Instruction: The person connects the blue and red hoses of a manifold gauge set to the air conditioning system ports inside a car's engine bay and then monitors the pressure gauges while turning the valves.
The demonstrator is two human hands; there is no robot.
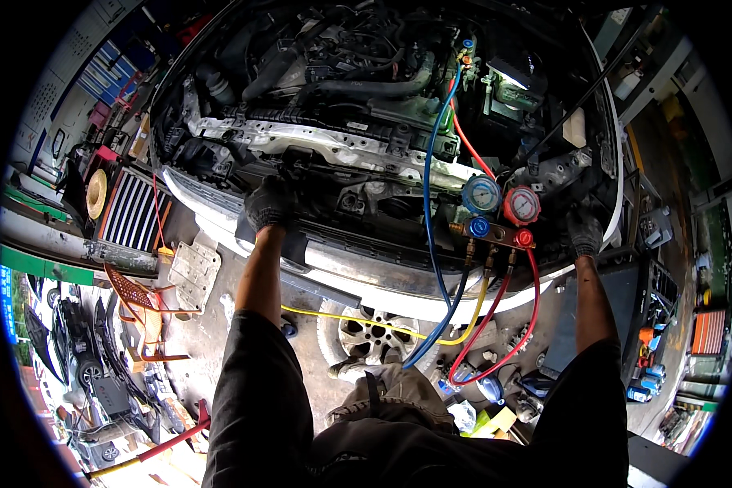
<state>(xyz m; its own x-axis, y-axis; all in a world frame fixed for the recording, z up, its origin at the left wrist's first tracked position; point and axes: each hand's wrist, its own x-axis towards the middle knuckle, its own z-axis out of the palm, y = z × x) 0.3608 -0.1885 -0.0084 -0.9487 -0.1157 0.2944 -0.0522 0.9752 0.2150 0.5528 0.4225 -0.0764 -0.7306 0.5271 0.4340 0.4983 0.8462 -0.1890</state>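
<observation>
In front of me is a car's open engine bay [333, 73], with a white front bumper [350, 272] across its near side. My left hand [268, 203], in a dark glove, is at the bumper's inner upper edge, left of centre, below the pale metal crossmember [301, 138]. Shadow hides its fingertips. Also gloved, my right hand [584, 230] is at the car's front right corner, beside the gauges; its fingers blend into the dark parts. A manifold gauge set [500, 233] with a blue gauge [481, 195] and a red gauge [521, 206] hangs between my hands, nearer the right.
Blue [429, 195], red [537, 309] and yellow [366, 318] hoses loop around the bumper. A wheel [374, 329] lies by my feet. At left stand a brown chair [142, 301] and a red-yellow pole [154, 451]; a dark cart [590, 325] is at right.
</observation>
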